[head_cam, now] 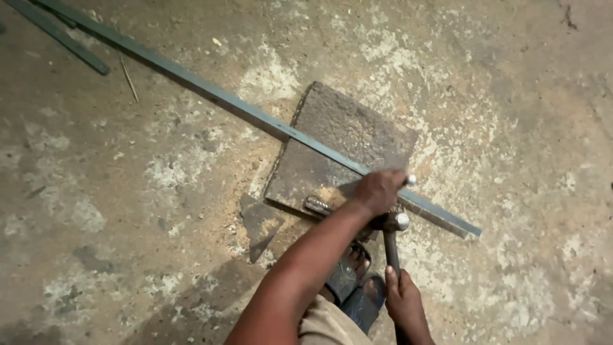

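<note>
The long steel bar (255, 115) lies slantwise across the rusty plate (338, 150), which backs it like an anvil, your left hand (378, 190) clenched on the bar at the plate's near edge while your right hand (402, 300) grips the hammer (391, 239) just below it.

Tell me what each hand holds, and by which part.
The right hand grips a hammer low on its handle. The left hand is closed around a small light-tipped tool, mostly hidden, over the long metal bar.
</note>
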